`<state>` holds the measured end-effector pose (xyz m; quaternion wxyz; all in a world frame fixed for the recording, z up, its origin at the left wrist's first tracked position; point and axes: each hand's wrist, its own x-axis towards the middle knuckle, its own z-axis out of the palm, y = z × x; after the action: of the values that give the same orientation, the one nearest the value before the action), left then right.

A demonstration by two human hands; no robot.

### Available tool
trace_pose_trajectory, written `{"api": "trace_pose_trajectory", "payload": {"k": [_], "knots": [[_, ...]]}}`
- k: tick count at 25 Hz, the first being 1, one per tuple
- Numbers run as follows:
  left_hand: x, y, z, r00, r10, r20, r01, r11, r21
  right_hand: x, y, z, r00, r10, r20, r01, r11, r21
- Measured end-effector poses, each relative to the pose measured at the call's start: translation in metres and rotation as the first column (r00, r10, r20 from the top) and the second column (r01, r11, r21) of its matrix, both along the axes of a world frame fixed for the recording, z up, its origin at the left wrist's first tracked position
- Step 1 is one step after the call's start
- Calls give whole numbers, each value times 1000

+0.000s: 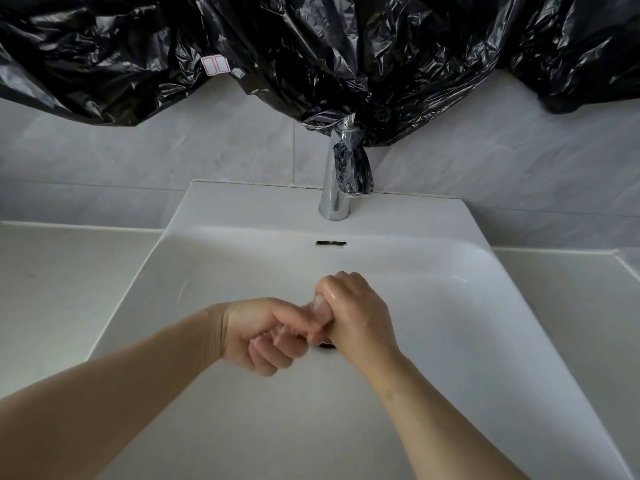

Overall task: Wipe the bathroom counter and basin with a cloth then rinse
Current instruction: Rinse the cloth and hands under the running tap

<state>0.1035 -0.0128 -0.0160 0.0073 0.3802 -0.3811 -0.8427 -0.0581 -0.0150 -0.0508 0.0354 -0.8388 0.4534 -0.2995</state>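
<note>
- Black plastic sheeting [311, 46] hangs across the whole back wall. Its lower folds droop onto the top of the tap, so they would likely get in the way of reaching the lever.
- The surface [52, 289] runs off to the left and right edges on both sides of the basin. It looks dull, with a faint mark or two on the left part. I cannot tell whether it has been wiped.
- The basin [450, 341] sits in the middle, set against the back edge. A few water drops shine on its right slope, which suggests it has had some water.
- The left hand [263, 334] and right hand [353, 313] meet over the basin's centre. Both are wet, with fingers curled tight round the cloth, each gripping one end.
- The tap [337, 181] stands at the back edge of the basin, and no stream shows from it.
- The cloth [320, 304] is a small pale pink wad, squeezed between the two fists and mostly hidden.
- This looks like wringing out, so the work seems late or between passes. A final rinse of the basin probably remains.
- The drain [327, 345] peeks out just under the hands, and the overflow slot [330, 243] sits below the tap.
</note>
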Motion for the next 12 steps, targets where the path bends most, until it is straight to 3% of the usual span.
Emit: {"api": "trace_pose_trajectory", "payload": {"k": [1, 2, 3, 4, 5, 6, 8, 10, 11, 12], "knots": [[-5, -1, 3, 976, -3, 216, 45, 981, -188, 2, 1, 3, 992, -108, -61, 105, 993, -54], [-11, -4, 3, 879, 45, 474, 190, 880, -435, 4, 2, 10, 979, -164, -121, 168, 985, 26], [-17, -7, 4, 712, 147, 687, 434, 676, -595, 7, 4, 14, 966, -193, -173, 220, 963, 153], [-23, -8, 8, 540, 293, 789, 665, 426, -613, 9, 6, 16, 964, -183, -195, 241, 908, 343], [-27, -10, 5, 433, 422, 796, 810, 206, -549, 11, 5, 16, 971, -173, -167, 236, 809, 538], [-29, -11, -1, 401, 502, 766, 875, 39, -483, 11, 3, 17, 978, -185, -93, 195, 669, 718], [-21, -13, -12, 490, 547, 679, 872, -300, -388, 7, 4, 21, 950, -295, 103, 10, 360, 933], [-8, -13, -29, 700, 495, 515, 707, -582, -401, 0, 8, 22, 891, -400, 214, -187, 105, 977], [-4, -14, -34, 751, 466, 467, 654, -623, -429, -3, 8, 23, 854, -448, 264, -276, 40, 960], [-2, -12, -37, 771, 461, 438, 636, -580, -509, -5, 9, 26, 809, -489, 326, -368, 11, 930]]}}
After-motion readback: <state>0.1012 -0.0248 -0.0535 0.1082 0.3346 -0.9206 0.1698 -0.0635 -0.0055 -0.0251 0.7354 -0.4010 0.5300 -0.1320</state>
